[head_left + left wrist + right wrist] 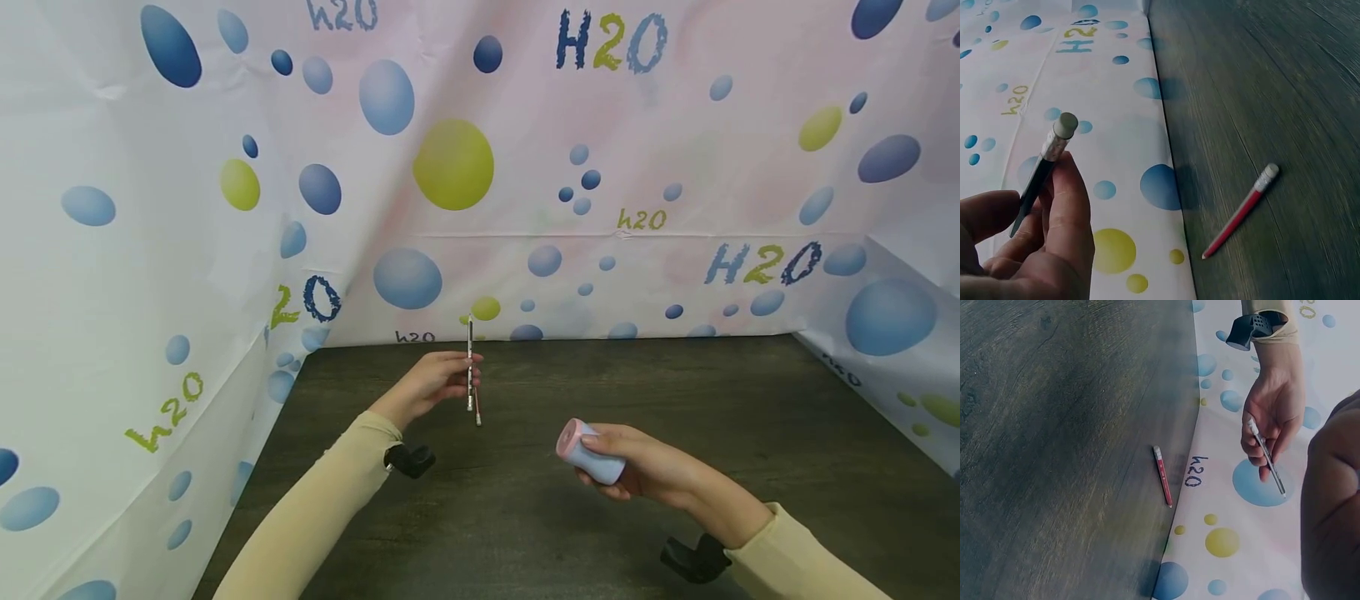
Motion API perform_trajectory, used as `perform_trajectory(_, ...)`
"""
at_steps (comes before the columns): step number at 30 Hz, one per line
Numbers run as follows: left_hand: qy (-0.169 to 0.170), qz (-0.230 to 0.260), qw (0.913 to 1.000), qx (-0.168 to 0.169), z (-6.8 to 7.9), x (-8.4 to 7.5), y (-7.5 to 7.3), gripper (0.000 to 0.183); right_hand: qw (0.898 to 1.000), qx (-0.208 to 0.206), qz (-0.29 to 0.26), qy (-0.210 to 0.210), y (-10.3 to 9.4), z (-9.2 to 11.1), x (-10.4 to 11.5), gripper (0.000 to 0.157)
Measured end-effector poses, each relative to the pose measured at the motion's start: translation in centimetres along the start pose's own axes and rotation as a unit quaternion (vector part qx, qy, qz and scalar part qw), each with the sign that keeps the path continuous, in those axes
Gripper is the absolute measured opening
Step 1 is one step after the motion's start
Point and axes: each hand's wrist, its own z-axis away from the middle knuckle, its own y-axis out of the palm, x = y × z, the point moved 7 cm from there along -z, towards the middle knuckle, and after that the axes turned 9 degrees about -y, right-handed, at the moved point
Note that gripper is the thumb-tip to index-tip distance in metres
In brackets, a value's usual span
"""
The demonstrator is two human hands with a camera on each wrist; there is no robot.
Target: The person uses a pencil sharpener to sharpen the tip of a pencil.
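My left hand [427,385] pinches a dark pencil [470,385] with a pale eraser, between thumb and fingers. In the left wrist view the eraser end of this dark pencil [1039,174] points up and its tip down. A red pencil [1240,214] with a white eraser lies on the table near its back edge; the head view shows it partly hidden behind the left hand. Lower and to the right, my right hand [660,468] grips a short light-blue cylinder [602,458] with a pink end, tilted toward the left. The right wrist view shows only part of the right hand [1335,500], without the cylinder.
A dark wooden table [517,533] spreads beneath both hands. White sheeting [517,192] printed with blue and green dots and "H2O" stands along the back and both sides. Black wrist mounts [408,460] sit on both forearms.
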Motion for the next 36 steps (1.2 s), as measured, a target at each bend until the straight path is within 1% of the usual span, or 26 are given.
perform_trajectory(5,-0.007,0.011,0.9998,-0.013,-1.1,0.1,0.6,0.039,1.000,0.002,-0.004,-0.007,-0.1,0.1,0.3,0.026)
perform_trajectory(9,-0.015,0.025,0.9990,-0.034,-2.2,0.2,1.1,0.037,1.000,0.002,-0.003,-0.014,-0.3,0.3,0.6,0.028)
perform_trajectory(15,-0.035,0.023,0.9964,-0.073,-3.8,0.6,1.9,0.036,1.000,0.003,-0.003,-0.018,-0.4,0.6,0.8,0.029)
perform_trajectory(20,-0.045,0.018,0.9957,-0.079,-4.9,0.8,2.8,0.040,1.000,-0.003,0.000,-0.020,-0.6,0.8,0.8,0.029)
perform_trajectory(25,-0.057,0.012,0.9946,-0.086,-5.9,1.5,3.5,0.038,1.000,-0.004,0.000,-0.021,-0.7,1.0,0.7,0.029)
perform_trajectory(29,-0.064,0.012,0.9933,-0.095,-6.5,2.1,3.7,0.032,1.000,-0.005,0.000,-0.024,-0.8,1.1,0.8,0.030)
perform_trajectory(36,-0.079,0.041,0.9899,-0.111,-7.5,3.3,3.7,0.027,1.000,-0.008,0.003,-0.027,-0.9,1.2,0.9,0.030)
